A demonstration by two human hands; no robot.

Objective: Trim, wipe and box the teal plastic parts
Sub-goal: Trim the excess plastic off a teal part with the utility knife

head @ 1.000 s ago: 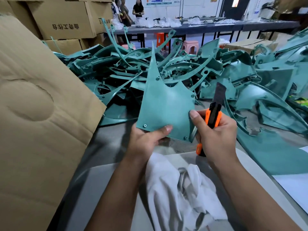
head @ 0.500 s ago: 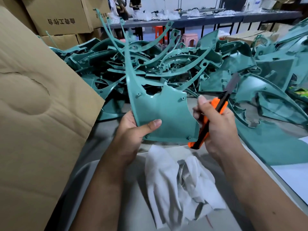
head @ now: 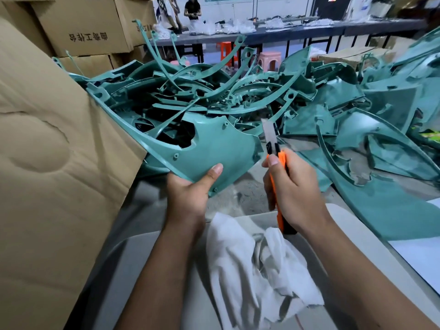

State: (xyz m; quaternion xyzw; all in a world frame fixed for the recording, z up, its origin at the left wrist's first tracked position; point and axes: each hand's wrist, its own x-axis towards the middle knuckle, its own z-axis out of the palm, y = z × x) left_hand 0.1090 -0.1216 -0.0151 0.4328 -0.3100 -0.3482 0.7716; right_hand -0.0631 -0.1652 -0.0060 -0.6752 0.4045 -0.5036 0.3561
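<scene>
While left hand (head: 188,194) grips teal part (head: 221,148); knife (head: 277,167) in right hand (head: 294,194) just beside.

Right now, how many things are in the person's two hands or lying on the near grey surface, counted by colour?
Teal: 1, the teal part in the left hand.
Orange: 1, the utility knife in the right hand.
White: 1, the cloth.
Total: 3

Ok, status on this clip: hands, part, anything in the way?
Left hand grips teal part. Right hand grips knife, blade out, just off the part's edge. Rag below, not blocking.
</scene>
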